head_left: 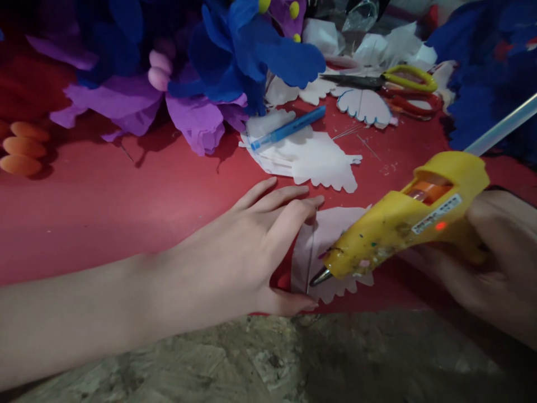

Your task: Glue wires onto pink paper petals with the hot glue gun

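1. Apparently, we were gluing: our right hand (499, 268) clasped the glue gun (377, 229), its tip (322, 276) near the line on the paper (335, 222).
2. Our left hand (247, 243), grip spread, pinned it to the worktop (126, 207).
3. Next seemed to need steady aim.

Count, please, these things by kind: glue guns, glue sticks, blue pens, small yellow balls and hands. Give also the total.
Glue gun: 1
Glue stick: 1
Blue pen: 1
Small yellow balls: 3, one cut by the top edge
Hands: 2, left hand and right hand
Total: 8
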